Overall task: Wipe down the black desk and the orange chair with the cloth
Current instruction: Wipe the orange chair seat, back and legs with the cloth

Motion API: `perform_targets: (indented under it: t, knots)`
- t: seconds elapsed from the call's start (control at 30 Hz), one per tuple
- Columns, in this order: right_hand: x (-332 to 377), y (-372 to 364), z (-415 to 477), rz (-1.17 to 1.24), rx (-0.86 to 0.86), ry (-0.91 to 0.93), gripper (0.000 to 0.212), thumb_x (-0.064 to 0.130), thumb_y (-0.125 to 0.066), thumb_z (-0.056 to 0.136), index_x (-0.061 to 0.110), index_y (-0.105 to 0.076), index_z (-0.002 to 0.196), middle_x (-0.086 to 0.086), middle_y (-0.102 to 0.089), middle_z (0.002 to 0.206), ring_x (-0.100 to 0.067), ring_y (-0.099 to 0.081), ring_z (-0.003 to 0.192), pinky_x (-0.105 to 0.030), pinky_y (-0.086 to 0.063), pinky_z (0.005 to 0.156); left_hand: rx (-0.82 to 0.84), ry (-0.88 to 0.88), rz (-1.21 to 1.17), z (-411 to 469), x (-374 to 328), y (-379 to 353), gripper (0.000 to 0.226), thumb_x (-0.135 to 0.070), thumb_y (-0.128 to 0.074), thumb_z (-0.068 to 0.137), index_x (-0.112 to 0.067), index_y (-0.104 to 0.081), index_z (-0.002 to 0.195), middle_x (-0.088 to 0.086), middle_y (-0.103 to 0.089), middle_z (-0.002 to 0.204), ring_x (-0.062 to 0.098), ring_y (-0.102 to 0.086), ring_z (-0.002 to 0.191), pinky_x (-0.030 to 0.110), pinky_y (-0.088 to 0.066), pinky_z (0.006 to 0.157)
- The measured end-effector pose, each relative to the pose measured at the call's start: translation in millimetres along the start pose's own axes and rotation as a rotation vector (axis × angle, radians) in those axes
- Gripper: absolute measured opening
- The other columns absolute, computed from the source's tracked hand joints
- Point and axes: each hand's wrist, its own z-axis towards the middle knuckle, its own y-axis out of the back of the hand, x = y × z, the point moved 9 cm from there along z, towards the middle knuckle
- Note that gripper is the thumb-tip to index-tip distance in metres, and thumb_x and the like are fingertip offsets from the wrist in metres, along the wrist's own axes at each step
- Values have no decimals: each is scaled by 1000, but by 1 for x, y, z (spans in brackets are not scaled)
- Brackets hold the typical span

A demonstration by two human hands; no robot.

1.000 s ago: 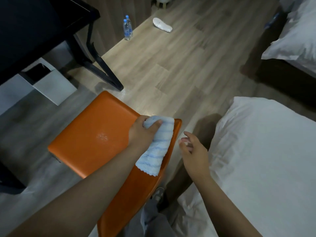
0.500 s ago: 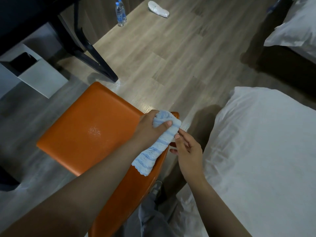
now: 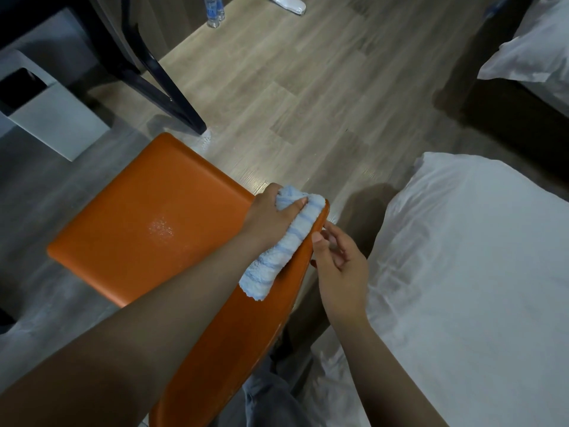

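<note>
The orange chair [image 3: 147, 229] stands below me, its seat facing up with a small pale speckled patch in the middle. My left hand [image 3: 271, 217] grips a bunched light-blue striped cloth [image 3: 286, 248] and presses it on the top edge of the chair's backrest; the cloth's loose end hangs down the front of the backrest. My right hand [image 3: 338, 260] is just to the right, with its thumb on the backrest's edge and its curled fingers behind, lightly pinching it. Only the black desk's [image 3: 154, 72] legs and dark underside show, at the top left.
A white bin [image 3: 52, 124] with a dark opening sits on the floor under the desk. Two water bottles [image 3: 214, 10] and a white slipper [image 3: 288, 3] lie at the far floor edge. A white-sheeted bed [image 3: 462, 272] fills the right, another bed [image 3: 535, 50] farther back.
My left hand has bunched the cloth tighter and shifted it along the top edge of the backrest. My right hand came in from hovering free and took hold of that edge.
</note>
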Motion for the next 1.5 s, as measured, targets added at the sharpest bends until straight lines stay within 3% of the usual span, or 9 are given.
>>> perform_targets:
  t: [0.17, 0.3, 0.47, 0.57, 0.83, 1.07, 1.2, 1.3, 1.5]
  knots:
    - [1, 0, 4, 3, -74, 2, 24, 28, -54, 97, 35, -61, 118, 17, -68, 112, -3, -65, 105, -35, -57, 89, 64, -22, -77, -1, -3, -8, 67, -69, -54, 80, -24, -45, 129, 0, -54, 125, 16, -55, 111, 35, -48, 95]
    - [0, 2, -2, 20, -105, 20, 25, 20, -52, 98, 30, -62, 119, 12, -69, 113, -6, -65, 106, -34, -57, 89, 33, -43, -25, 2, -4, -9, 70, -67, -59, 78, -20, -46, 128, 1, -57, 123, 18, -56, 111, 40, -48, 98]
    - [3, -2, -2, 17, -149, 39, 22, 28, -56, 94, 37, -62, 113, 21, -69, 105, -4, -66, 102, -22, -57, 80, 105, 36, 4, 25, 7, -16, 67, -69, -52, 81, -21, -47, 128, 3, -58, 121, 19, -57, 107, 39, -48, 96]
    - [-1, -4, -1, 7, -221, 24, 22, 35, -62, 92, 33, -64, 114, 17, -69, 106, -3, -66, 98, -17, -56, 74, 119, 57, 23, 38, 19, -18, 67, -71, -50, 80, -23, -47, 127, 3, -59, 118, 20, -58, 104, 38, -48, 93]
    - [-7, -9, -3, -103, -341, 101, 24, 40, -58, 94, 34, -61, 117, 17, -66, 109, -9, -65, 101, -23, -57, 76, 120, 73, 48, 76, 60, -30, 68, -66, -50, 84, -19, -44, 132, 7, -55, 125, 20, -53, 105, 28, -37, 81]
    - [-2, -7, -3, -104, -382, 136, 20, 36, -62, 92, 34, -65, 112, 12, -68, 104, -15, -67, 97, -26, -57, 72, 80, 151, 94, 106, 103, -38, 58, -64, -49, 87, -15, -51, 116, -1, -52, 101, 16, -49, 86, 27, -34, 73]
    - [-4, -6, -4, -97, -392, 139, 20, 35, -63, 91, 33, -66, 110, 9, -69, 102, -19, -67, 94, -30, -58, 70, 128, 126, 207, 125, 125, -45, 54, -65, -36, 90, -14, -54, 95, 3, -60, 100, 22, -58, 88, 33, -45, 78]
    - [-5, -8, -1, -76, -396, 131, 20, 37, -63, 89, 35, -66, 108, 10, -69, 102, -17, -68, 94, -30, -58, 71, 144, 188, 195, 138, 154, -46, 56, -64, -36, 90, -16, -60, 103, 7, -64, 102, 29, -62, 95, 32, -44, 78]
    - [-3, -9, 5, -87, -391, 170, 18, 33, -64, 90, 30, -67, 107, 11, -69, 100, -14, -68, 92, -20, -54, 70, 174, 333, 302, 144, 191, -44, 59, -54, -45, 92, -13, -45, 135, 21, -51, 132, 38, -53, 115, 41, -45, 93]
